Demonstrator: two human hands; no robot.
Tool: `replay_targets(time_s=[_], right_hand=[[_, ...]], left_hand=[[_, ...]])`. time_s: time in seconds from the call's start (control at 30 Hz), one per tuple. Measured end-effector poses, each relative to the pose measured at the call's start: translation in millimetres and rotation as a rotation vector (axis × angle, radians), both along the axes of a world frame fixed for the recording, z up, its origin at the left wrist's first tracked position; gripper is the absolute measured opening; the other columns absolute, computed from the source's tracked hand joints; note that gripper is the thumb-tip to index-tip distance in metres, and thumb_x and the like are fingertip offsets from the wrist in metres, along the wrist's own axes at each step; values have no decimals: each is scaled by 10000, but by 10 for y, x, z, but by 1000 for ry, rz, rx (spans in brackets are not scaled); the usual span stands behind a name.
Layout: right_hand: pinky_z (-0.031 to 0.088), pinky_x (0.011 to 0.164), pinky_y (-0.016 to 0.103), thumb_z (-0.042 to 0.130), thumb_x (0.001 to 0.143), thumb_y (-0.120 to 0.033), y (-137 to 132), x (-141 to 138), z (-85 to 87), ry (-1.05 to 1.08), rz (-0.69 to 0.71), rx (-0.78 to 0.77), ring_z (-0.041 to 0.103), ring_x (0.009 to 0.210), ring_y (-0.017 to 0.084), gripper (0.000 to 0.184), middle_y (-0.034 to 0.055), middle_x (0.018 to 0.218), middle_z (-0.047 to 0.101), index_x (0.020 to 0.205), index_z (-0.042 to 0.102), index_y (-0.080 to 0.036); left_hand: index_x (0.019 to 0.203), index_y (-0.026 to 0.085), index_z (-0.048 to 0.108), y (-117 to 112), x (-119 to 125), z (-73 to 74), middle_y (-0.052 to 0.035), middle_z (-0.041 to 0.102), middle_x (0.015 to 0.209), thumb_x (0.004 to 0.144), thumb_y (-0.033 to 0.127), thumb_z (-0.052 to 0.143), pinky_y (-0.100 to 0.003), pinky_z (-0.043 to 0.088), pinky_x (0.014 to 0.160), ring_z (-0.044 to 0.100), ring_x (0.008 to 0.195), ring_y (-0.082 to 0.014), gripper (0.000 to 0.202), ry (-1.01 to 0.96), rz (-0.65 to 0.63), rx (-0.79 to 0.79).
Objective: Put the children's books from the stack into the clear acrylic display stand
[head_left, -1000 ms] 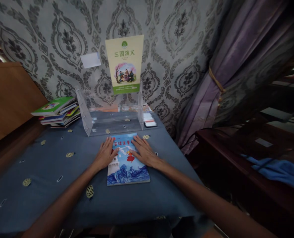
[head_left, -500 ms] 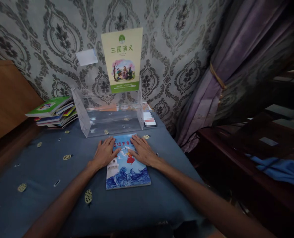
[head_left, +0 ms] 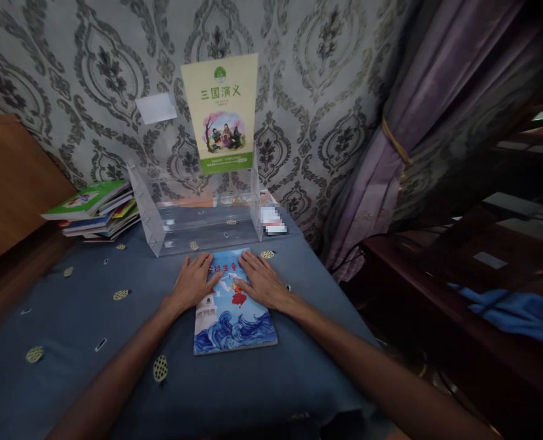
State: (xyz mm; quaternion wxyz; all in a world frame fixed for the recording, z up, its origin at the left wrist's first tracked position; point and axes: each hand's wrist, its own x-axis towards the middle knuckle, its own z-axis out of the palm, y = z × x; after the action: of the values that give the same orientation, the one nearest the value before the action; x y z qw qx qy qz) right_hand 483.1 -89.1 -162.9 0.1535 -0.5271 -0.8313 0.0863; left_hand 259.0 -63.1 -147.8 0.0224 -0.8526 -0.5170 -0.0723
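Observation:
A light-blue children's book (head_left: 234, 327) lies face up on the blue cloth, with waves, a white lighthouse and a red figure on its cover. On its upper left edge rests my left hand (head_left: 192, 281), open, thumb reaching over the cover. My right hand (head_left: 262, 282) lies open across the upper right edge, fingers stretched over part of the red title. Just beyond the book stands a clear acrylic rack (head_left: 202, 235) with stepped tiers. In its top tier a yellow-green book (head_left: 223, 116) stands upright, cover facing me.
A stack of books (head_left: 97, 211) with a green one on top sits at the back left, near a brown wooden panel (head_left: 19, 177). A white card (head_left: 156, 108) shows above the rack's left side. To the right are a tied purple curtain (head_left: 376, 189) and a dark red wooden surface (head_left: 404, 275).
The view has shifted slightly, so the scene sits a little further left. Both hands stay on the book in about the same pose.

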Motion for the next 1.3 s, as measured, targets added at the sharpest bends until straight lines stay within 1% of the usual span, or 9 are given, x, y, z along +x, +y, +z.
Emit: replay_targets(time_s=[0.13,0.33,0.5,0.67,0.83,0.93,1.07,1.17,1.3], right_hand=[[220,1213,482,360,1006,-509,-3,3,-8,9,3,11,260,1499,274,651,190,1581,350,1490,410,-77],[213,1218,492,382,1001,-485,-21,-4,44,8,-1,-21,250,1502,278,647,196,1586,332,1492,400,-64],[201,1223,483,407,997,-475,-29,-3,66,9,-4,-30,242,1504,278,648,195,1586,333,1492,397,-56],[226,1212,494,401,995,-495,-19,10,15,34,0,9,272,1494,275,631,180,1580,356,1492,412,-106],[229,1206,504,407,990,-496,-9,32,-16,56,13,14,269,1495,280,636,179,1584,347,1506,396,-123],[233,1205,501,415,986,-496,0,44,-7,77,19,14,289,1487,281,633,180,1574,366,1496,413,-121],[259,1202,482,419,990,-431,22,62,6,101,-5,20,352,1459,268,566,163,1550,417,1465,459,-126],[280,1199,463,411,991,-371,50,79,-3,110,-2,18,375,1446,257,541,171,1532,442,1453,465,-95],[302,1194,456,404,987,-346,97,95,-38,130,-19,35,389,1436,267,547,189,1521,453,1448,461,-58]], left_hand=[[1446,135,454,12,14,-24,-144,454,1527,1027,448,310,-527,300,1167,387,1438,-282,542,-9,-32,2],[1355,131,539,43,113,61,-150,575,1405,1032,442,309,-523,324,1139,527,1307,-288,504,14,-48,40],[1397,121,501,65,205,22,-158,502,1484,1026,440,330,-480,328,1151,433,1401,-281,518,-13,-47,19],[1348,153,545,88,264,33,-147,560,1428,1032,455,311,-524,343,1133,513,1327,-294,496,-12,-76,20],[1372,132,520,130,339,34,-155,527,1464,1028,445,343,-473,371,1130,450,1394,-286,497,-40,-94,-10],[1354,142,537,145,372,38,-148,537,1457,1030,432,344,-490,365,1130,471,1378,-286,475,-20,-95,-14],[1383,126,515,157,432,36,-143,501,1491,1034,390,355,-441,332,1167,427,1416,-253,467,-13,-137,-40],[1390,117,513,170,465,28,-137,490,1501,1035,355,353,-400,328,1178,422,1422,-232,456,-52,-153,-45],[1391,135,521,196,499,11,-126,501,1493,1035,351,339,-414,337,1175,435,1414,-228,455,-71,-189,-68]])
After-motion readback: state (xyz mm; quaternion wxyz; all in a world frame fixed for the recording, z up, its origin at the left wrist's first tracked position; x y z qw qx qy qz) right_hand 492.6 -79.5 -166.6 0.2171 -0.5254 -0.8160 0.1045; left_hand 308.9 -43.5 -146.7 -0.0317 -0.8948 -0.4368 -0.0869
